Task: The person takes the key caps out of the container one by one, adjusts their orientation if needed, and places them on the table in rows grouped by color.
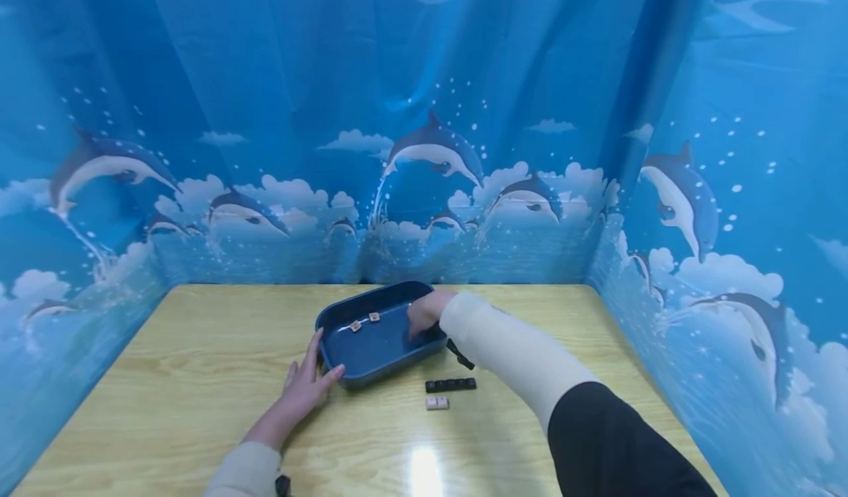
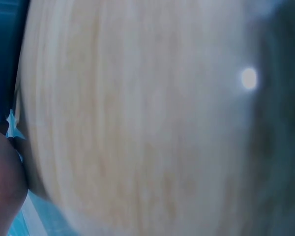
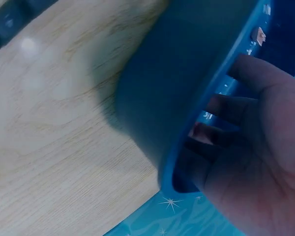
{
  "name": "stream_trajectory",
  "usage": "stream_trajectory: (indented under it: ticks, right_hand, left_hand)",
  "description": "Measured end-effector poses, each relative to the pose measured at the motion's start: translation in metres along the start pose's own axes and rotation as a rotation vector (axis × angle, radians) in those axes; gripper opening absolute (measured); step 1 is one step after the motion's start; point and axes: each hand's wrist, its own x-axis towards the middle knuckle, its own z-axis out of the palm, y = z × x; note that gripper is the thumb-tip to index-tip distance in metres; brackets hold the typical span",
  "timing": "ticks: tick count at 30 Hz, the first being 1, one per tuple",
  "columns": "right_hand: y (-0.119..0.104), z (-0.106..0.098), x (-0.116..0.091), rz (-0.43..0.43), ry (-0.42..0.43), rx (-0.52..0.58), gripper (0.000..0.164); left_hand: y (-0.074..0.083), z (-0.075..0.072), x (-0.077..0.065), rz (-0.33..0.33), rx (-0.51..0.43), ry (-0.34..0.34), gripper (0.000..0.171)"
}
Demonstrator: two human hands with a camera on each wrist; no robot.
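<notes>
A dark blue rectangular basin point(image 1: 371, 374) sits at an angle near the table's back edge. Two small pale keycap-like pieces point(image 1: 374, 317) lie on its floor. My left hand point(image 1: 303, 392) touches the basin's near-left corner, thumb and fingers spread along the rim. In the left wrist view only part of that hand point(image 2: 6, 182) shows, at the left edge. My right hand point(image 1: 425, 311) reaches over the right end, fingers down inside the basin. The right wrist view shows its bent fingers point(image 3: 231, 105) behind the rim; the fingertips are hidden, so any held piece cannot be made out.
In front of the basin, a row of black keycap-like pieces point(image 1: 450, 385) lies on the wooden table point(image 1: 199, 350). Just nearer are two white ones point(image 1: 437, 403) side by side. A blue dolphin-print curtain point(image 1: 298, 114) encloses the back and sides.
</notes>
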Motion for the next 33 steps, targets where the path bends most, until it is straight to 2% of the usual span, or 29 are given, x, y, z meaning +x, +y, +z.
stream_trajectory:
  ticks: [7,11,12,15,18,25,33]
  right_hand:
    - [0.004,0.004,-0.004,-0.042,0.032,0.020,0.043]
    - [0.011,0.001,-0.009,-0.060,0.047,0.079,0.011]
    - [0.012,-0.002,-0.013,-0.070,0.054,0.094,0.009]
    - [0.018,-0.010,-0.025,-0.109,0.077,0.121,0.027]
    - [0.022,-0.017,-0.038,-0.151,0.098,0.124,0.035]
    - [0.032,-0.019,-0.057,-0.211,0.116,0.167,0.030]
    - [0.036,-0.006,-0.077,-0.295,0.137,0.260,0.026]
  left_hand:
    - [0.001,-0.001,0.001,0.003,0.009,-0.008,0.090]
    - [0.002,-0.001,0.000,0.009,0.008,-0.012,0.090]
    - [0.002,-0.002,0.000,0.012,0.008,-0.013,0.090]
    - [0.002,-0.002,0.001,0.011,0.006,-0.018,0.090]
    - [0.003,-0.002,0.001,0.009,0.003,-0.020,0.090]
    - [0.002,0.000,0.001,-0.011,0.002,-0.026,0.091]
    - [0.003,-0.002,-0.002,-0.015,-0.001,-0.040,0.093]
